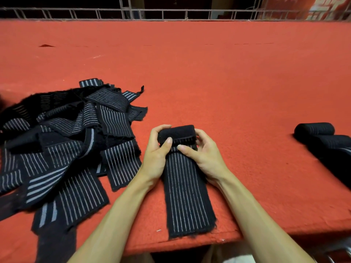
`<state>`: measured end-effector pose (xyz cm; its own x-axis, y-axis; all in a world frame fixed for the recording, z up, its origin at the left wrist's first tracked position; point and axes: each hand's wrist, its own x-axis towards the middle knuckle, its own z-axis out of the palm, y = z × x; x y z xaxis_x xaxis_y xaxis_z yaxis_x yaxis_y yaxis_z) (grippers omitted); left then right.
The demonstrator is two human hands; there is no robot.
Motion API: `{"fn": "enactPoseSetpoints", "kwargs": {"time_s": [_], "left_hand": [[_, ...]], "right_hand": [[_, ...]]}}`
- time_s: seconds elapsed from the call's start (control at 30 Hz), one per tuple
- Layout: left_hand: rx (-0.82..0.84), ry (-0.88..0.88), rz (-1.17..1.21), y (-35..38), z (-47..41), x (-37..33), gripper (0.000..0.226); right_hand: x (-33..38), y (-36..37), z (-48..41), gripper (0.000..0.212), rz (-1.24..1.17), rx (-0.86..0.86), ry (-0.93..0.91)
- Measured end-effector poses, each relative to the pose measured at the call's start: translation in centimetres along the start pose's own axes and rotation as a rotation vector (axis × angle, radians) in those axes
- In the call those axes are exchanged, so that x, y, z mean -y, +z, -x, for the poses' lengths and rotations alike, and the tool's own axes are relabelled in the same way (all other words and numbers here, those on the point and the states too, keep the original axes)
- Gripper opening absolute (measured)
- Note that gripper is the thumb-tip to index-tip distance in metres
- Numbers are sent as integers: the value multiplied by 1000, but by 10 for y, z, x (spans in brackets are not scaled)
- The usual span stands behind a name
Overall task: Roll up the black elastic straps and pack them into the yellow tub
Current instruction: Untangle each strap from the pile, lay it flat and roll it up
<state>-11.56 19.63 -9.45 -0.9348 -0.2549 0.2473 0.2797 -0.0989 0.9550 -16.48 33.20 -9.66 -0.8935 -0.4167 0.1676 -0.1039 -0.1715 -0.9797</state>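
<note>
Closest to me, one strap [187, 186] lies flat on the red table [209, 73], its frayed striped tail reaching the near edge. At its far end a short roll [176, 132] is begun, and both hands grip it. My left hand [157, 149] curls round the left end with the thumb pressing on top. My right hand [201, 150] holds the right end the same way. Most of this strap is not yet wound.

To my left sprawls a tangled pile [66, 145] of many unrolled straps, so I judge the bulk of the work remains. To my right lie at least two finished rolls [322, 137], touching one another, not yet packed. No yellow tub shows anywhere in view. Beyond, the table runs to a metal rail [171, 14].
</note>
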Motion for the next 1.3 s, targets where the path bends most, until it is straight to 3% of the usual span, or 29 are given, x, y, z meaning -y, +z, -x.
{"fn": "enactPoseSetpoints", "kwargs": {"time_s": [0.37,0.5,0.6,0.7,0.83,1.1,1.3], "left_hand": [[-267,-55,26,-7,-6,-1,29],[-116,72,-151,-7,-3,-3,31],[42,51,-143,-3,0,-2,31],[124,40,-187,0,3,-4,33],[142,-46,-190,3,4,-6,41],[112,-130,-81,7,0,-1,53],[97,-79,-173,2,0,0,30]], "right_hand": [[3,-2,1,82,-100,235,97],[9,1,3,61,-193,120,155],[11,4,2,52,-256,20,180],[9,5,0,37,-119,-63,165],[5,0,1,12,-107,-6,172],[9,-4,1,36,-254,36,108],[8,-1,0,47,-299,38,77]]}}
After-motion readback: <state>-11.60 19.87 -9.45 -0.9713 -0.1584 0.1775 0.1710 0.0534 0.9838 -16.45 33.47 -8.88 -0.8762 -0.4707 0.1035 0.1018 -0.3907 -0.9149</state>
